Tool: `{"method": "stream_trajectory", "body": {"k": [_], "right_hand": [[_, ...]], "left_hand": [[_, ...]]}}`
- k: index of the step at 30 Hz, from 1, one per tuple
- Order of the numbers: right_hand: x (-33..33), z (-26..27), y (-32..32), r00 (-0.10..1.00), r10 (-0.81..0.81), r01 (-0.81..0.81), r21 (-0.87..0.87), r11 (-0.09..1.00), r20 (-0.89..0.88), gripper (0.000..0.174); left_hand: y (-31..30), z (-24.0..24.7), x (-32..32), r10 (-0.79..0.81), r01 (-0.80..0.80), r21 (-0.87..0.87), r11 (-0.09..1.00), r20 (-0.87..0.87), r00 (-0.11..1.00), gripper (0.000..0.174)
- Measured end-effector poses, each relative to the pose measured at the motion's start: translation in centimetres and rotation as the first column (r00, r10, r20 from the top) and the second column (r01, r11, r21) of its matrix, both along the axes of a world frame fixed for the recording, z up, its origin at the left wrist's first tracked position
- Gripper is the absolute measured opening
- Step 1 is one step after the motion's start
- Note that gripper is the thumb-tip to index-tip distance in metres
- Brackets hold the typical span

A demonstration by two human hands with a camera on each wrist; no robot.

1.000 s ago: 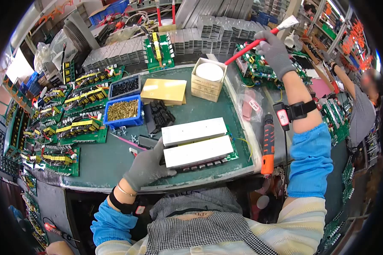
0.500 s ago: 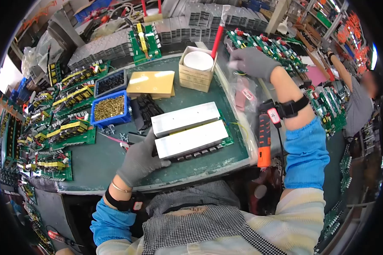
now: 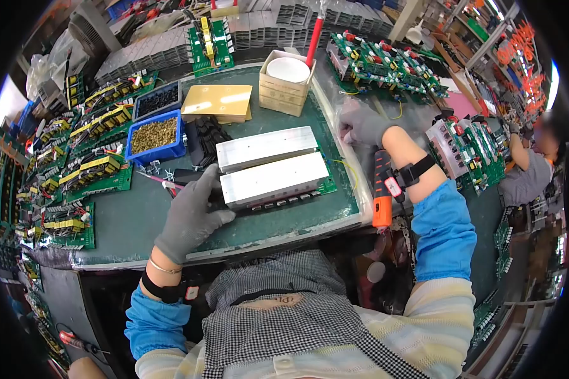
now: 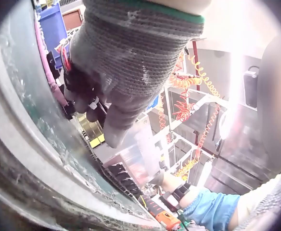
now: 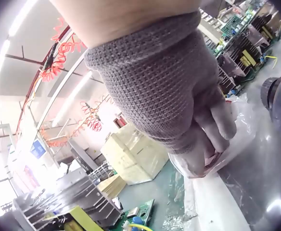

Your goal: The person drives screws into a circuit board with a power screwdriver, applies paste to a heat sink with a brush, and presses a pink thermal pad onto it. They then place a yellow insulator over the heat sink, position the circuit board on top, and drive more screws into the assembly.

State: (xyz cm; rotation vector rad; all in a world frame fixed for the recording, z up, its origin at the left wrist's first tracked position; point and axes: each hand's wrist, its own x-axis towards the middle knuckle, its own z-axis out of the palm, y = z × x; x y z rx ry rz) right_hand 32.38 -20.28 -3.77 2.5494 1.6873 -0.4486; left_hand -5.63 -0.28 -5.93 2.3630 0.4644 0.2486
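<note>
A green circuit board (image 3: 327, 183) carrying two long silvery metal blocks (image 3: 275, 177) lies on the green mat. At its left end is my gloved left hand (image 3: 193, 215), thumb and fingers spread apart; whether it touches the board is unclear. My gloved right hand (image 3: 365, 124) is over a clear plastic bag (image 3: 355, 148) right of the mat. In the right wrist view, the fingers of my right hand (image 5: 162, 91) curl onto the bag (image 5: 241, 120), with something reddish between them. A red-handled brush (image 3: 315, 41) stands at the wooden box (image 3: 284, 91), which holds a white round container (image 3: 288, 69).
An orange and black power screwdriver (image 3: 382, 189) lies near my right forearm. Left of the box are yellow plates (image 3: 216, 101), a blue tray (image 3: 182, 136) of brass-coloured pieces and a dark tray (image 3: 158, 101). Circuit boards (image 3: 88, 174) fill the left side. Another person (image 3: 534, 170) sits at right.
My right hand has let go of the brush, now upright at the box, and come down to the plastic bag, its fingers curling there. My left hand stays by the board's left end, thumb farther from it.
</note>
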Motion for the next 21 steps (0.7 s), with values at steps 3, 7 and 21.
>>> {"method": "stream_trajectory", "body": {"k": [3,7,21], "right_hand": [[1.2,-0.5,-0.7,0.994,-0.003,0.011,0.078,0.997,-0.112,0.022],[0.3,-0.5,-0.7,0.997,-0.062,0.065,0.063,0.996,-0.049,0.021],[2.6,-3.3,-2.1,0.993,-0.096,0.112,0.288,0.951,-0.069,0.017]], "left_hand": [[0.0,-0.4,-0.7,0.017,-0.019,0.017,1.000,0.127,0.992,0.089],[-0.3,0.1,-1.4,-0.012,0.003,0.047,0.999,0.202,0.979,0.083],[-0.9,0.3,-3.9,0.076,-0.084,0.013,0.996,0.303,0.950,0.081]]}}
